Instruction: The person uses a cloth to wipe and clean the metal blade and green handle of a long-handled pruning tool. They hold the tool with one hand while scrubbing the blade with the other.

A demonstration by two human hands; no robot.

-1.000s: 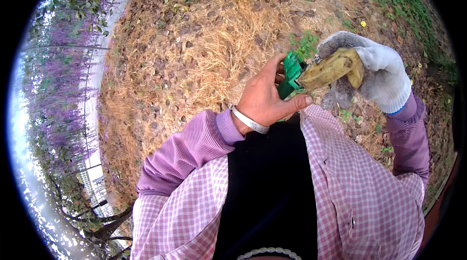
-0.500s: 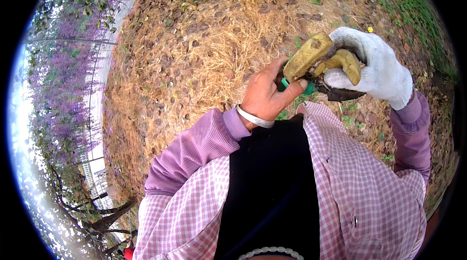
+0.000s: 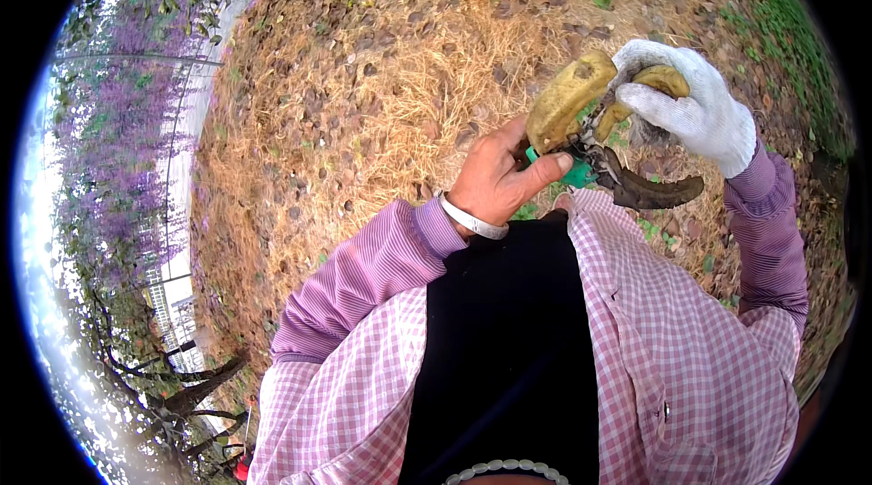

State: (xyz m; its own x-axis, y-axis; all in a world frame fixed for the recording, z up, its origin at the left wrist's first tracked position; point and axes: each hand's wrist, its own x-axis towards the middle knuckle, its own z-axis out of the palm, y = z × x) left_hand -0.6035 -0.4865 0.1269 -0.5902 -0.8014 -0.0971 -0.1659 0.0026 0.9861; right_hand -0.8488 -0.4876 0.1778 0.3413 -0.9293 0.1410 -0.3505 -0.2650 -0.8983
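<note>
Outdoor site: garden or planted verge, we cannot tell which. We record: ground (image 3: 400,135) of dry straw and fallen brown leaves; green grass (image 3: 761,26) along its upper right edge; a pale paved-looking strip (image 3: 243,4) along its left edge; purple-flowering growth (image 3: 113,149) beyond; dark tree branches (image 3: 202,387) by its lower left corner. Daylight throughout.

scuffed matt handle (image 3: 569,102), knitted cloth glove (image 3: 718,122)

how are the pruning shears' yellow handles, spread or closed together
Spread: a gap separates one yellow handle from the other yellow handle, which the right hand holds.
</note>
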